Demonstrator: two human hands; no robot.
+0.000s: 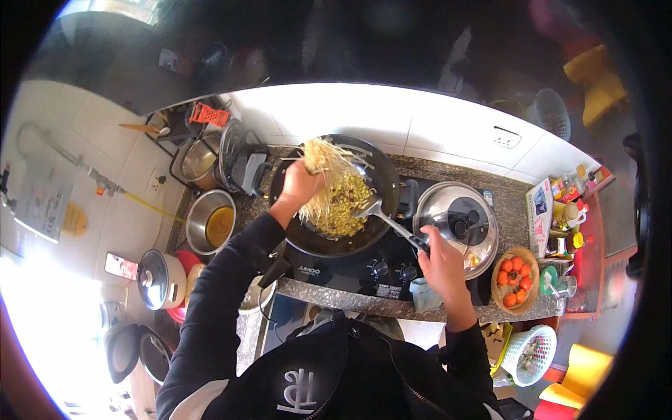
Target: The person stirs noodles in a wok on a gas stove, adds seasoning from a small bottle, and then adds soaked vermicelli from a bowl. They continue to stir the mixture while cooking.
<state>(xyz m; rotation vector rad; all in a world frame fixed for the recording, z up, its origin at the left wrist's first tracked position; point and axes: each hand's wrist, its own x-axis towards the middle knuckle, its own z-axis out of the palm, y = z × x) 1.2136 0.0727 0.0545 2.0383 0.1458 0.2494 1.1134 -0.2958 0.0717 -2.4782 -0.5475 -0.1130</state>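
A dark wok (379,231) stands on the left side of the black gas hob (336,273), with chopped yellow-green food (344,210) in it. Above the wok, my left hand (302,184) grips a bundle of pale, thin dry noodles or strands (323,157); some hang down over the food. My right hand (441,262) holds the black handle of a metal spatula (375,207), whose blade rests at the right side of the food. Just beyond my right hand, a steel pan with a domed lid (485,231) sits on the right side of the hob.
To the left are a steel bowl with yellow liquid (197,233), a lidded pot (173,281) and a rack of pans (181,157). At right stand a basket of tomatoes or similar orange-red fruit (534,283), condiment bottles (575,215) and a cloth (426,296) at the hob's front edge.
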